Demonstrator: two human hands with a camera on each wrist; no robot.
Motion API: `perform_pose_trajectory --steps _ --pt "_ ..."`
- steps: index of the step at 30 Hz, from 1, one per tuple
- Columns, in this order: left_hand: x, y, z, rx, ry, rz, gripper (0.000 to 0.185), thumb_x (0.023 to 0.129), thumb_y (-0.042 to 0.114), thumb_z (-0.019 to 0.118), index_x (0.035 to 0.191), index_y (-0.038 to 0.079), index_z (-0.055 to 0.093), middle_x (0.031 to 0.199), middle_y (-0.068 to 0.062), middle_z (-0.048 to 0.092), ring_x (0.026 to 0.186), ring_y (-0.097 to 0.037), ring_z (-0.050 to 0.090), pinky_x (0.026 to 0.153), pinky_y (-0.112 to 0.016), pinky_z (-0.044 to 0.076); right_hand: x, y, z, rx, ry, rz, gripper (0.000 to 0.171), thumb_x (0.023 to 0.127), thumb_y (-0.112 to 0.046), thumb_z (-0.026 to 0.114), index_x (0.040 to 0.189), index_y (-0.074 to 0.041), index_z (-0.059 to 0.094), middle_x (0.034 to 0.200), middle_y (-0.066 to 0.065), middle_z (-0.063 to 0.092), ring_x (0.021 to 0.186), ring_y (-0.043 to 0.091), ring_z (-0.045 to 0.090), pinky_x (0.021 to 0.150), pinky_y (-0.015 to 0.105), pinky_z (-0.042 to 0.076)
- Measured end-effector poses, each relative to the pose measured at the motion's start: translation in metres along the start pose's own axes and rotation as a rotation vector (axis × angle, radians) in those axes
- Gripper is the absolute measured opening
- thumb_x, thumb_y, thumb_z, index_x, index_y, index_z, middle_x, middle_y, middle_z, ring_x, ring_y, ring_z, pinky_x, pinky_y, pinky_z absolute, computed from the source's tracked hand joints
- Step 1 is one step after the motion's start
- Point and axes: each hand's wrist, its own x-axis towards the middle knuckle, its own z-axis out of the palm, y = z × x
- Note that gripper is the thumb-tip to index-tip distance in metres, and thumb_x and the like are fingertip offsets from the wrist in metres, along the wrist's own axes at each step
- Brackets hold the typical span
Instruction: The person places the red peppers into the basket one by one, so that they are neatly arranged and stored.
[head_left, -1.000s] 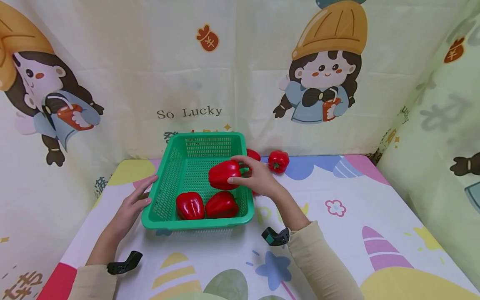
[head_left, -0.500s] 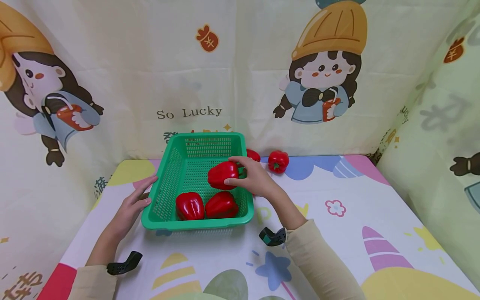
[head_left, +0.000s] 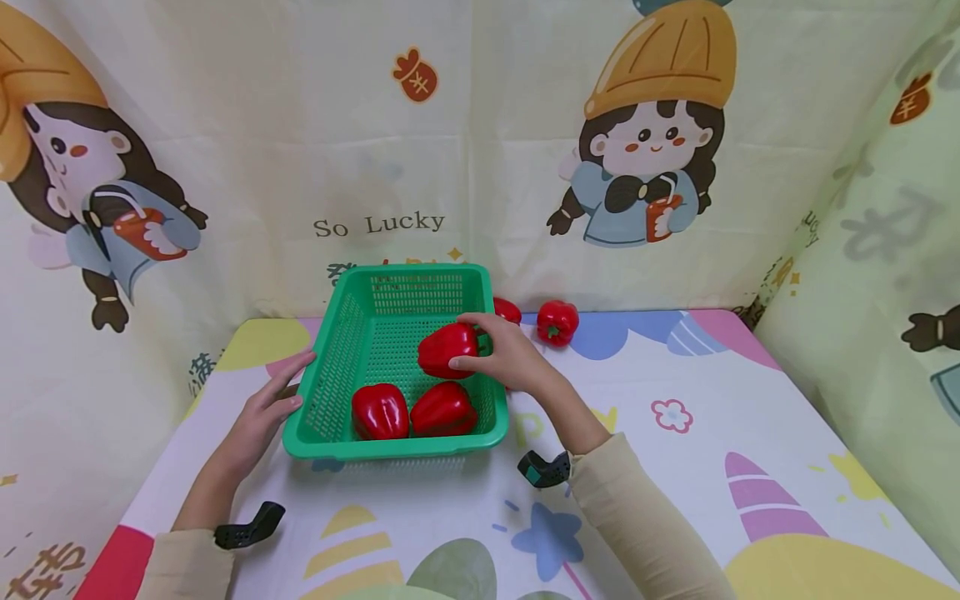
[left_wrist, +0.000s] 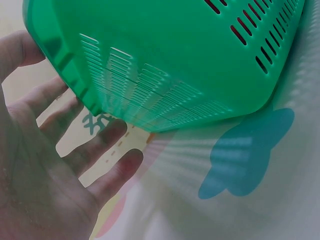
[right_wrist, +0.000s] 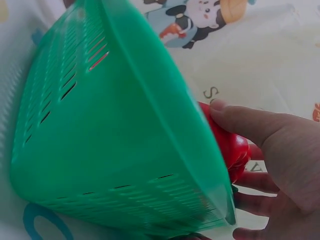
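Note:
In the head view a green perforated basket [head_left: 397,450] stands on the table with two red bell peppers inside, the left pepper [head_left: 380,412] and the right pepper [head_left: 442,410], side by side near its front. My right hand [head_left: 513,354] reaches over the basket's right rim and holds a third bell pepper [head_left: 444,350] by its stem end, thumb and fingers on either side. The basket wall hides part of this pepper [right_wrist: 232,147] in the right wrist view. My left hand [head_left: 258,421] touches the basket's left rim, its fingers [left_wrist: 97,147] spread and fairly straight.
Behind the basket's right side, one bell pepper [head_left: 557,323] sits on the table near the back edge. Another pepper [head_left: 507,310] is partly hidden by the basket rim. A patterned cloth [head_left: 630,467] covers the table, and printed curtains [head_left: 495,150] hang behind it.
My right hand has shifted slightly left with its bell pepper over the basket since a second ago. The left hand and the basket have stayed in place.

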Motion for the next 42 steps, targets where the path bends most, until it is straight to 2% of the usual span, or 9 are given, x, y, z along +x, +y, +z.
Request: perform_pose_trajectory --steps 19,26,33,42 --pt "0.0 -0.001 -0.001 0.006 -0.002 -0.01 0.051 0.104 0.027 0.035 0.154 0.024 0.024 0.162 0.004 0.018 0.123 0.005 0.037 0.094 -0.019 0.036 0.008 -0.001 0.007 -0.044 -0.029 0.002 0.069 0.081 -0.035 0.077 0.141 -0.019 0.048 0.141 0.002 0.051 0.127 0.022 0.048 0.085 0.04 0.056" --pt "0.001 0.0 0.0 0.014 0.0 -0.02 0.052 0.104 0.028 0.036 0.155 0.026 0.023 0.162 0.005 0.017 0.123 0.006 0.036 0.097 -0.028 0.036 0.008 -0.002 0.008 -0.051 -0.053 0.014 0.069 0.08 -0.034 0.077 0.141 -0.019 0.047 0.141 0.003 0.051 0.127 0.023 0.048 0.086 0.041 0.056" --pt "0.0 -0.002 0.0 -0.011 0.0 0.005 0.052 0.104 0.025 0.036 0.155 0.023 0.024 0.162 0.003 0.018 0.123 0.006 0.038 0.091 -0.011 0.038 0.009 -0.006 0.01 -0.107 -0.07 0.019 0.072 0.079 -0.034 0.078 0.142 -0.019 0.046 0.144 0.003 0.049 0.13 0.024 0.046 0.087 0.042 0.056" --pt "0.0 0.001 0.0 -0.003 0.002 -0.005 0.052 0.104 0.026 0.036 0.155 0.024 0.024 0.162 0.005 0.019 0.122 0.008 0.037 0.091 -0.01 0.037 0.012 -0.005 0.015 -0.159 -0.062 0.02 0.077 0.076 -0.033 0.081 0.142 -0.02 0.046 0.14 0.002 0.052 0.124 0.021 0.05 0.083 0.04 0.057"
